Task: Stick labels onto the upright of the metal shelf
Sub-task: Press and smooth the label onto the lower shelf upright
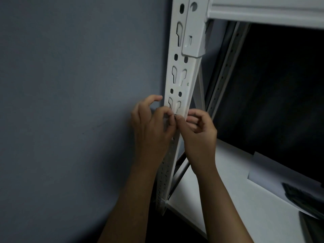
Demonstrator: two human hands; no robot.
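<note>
Judging by how things sit, this is the middle of sticking one label on, not the end of the job. Both hands meet right on the front face of the white upright (182, 79), just below the lowest visible pair of keyhole slots. The left hand (152, 127) has thumb and forefinger pinched together on something small and dark, the label (174, 117) I reckon, though it's so tiny and the light so dim that I can't say for sure it isn't partly a hole in the steel. The right hand (198, 130) has its fingers curled too, forefinger tip pressed at the same spot, other fingers tucked loosely into the palm.

As for progress: no stuck labels show on the stretch of upright above the hands, and the part below is mostly hidden behind the wrists, so I can't tell how many are done. Plenty of bare post left anyway.

The upright itself is painted white metal, punched with paired round holes and keyhole slots, a beam bracket (193, 32) hooked on near the top. It stands against a grey wall (70, 85), with a white shelf board (228, 190) to the lower right.
</note>
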